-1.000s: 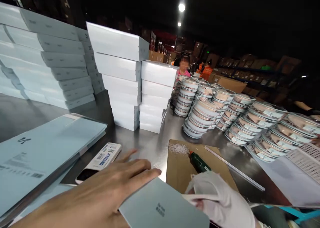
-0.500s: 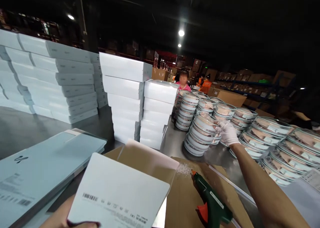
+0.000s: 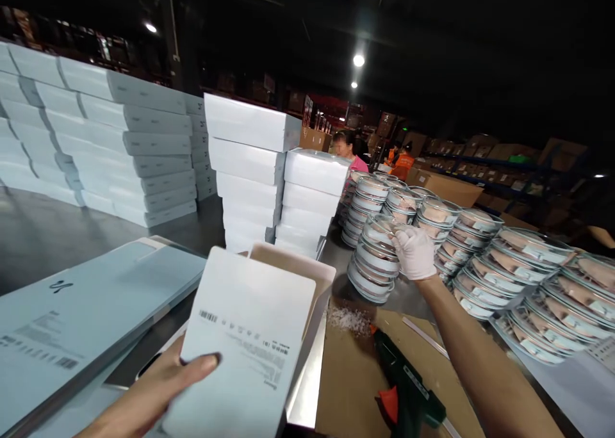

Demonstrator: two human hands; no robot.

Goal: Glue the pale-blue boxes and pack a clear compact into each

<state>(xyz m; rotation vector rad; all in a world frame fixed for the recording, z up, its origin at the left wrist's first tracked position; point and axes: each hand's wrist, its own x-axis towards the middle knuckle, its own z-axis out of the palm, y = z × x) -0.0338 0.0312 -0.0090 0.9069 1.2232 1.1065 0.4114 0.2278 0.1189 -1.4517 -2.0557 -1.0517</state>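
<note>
My left hand (image 3: 180, 367), bare, grips an open pale cardboard box (image 3: 250, 342) at the lower middle, thumb flat on its printed face. The box is tilted, its flap standing up behind. My right hand (image 3: 414, 252) wears a white glove. Its fingers are closed on the right rim of the top clear round container (image 3: 379, 225), which sits slightly tilted on a stack of similar containers (image 3: 369, 275). Pinkish-beige contents show through the clear lids. Below the right arm, a green glue gun (image 3: 406, 380) with an orange trigger lies on a brown cardboard sheet (image 3: 350, 380).
Tall stacks of white boxes (image 3: 245, 156) stand ahead and to the left. Flat pale-blue box blanks (image 3: 96, 310) lie at the left. More container stacks (image 3: 519, 265) line the right. White shreds (image 3: 350, 321) lie by the nozzle. A person in pink (image 3: 358, 162) is beyond.
My left hand has raised the box and turned it more upright, so the thumb now shows. My right hand has drawn leftward and nearer, and the top container has tilted.
</note>
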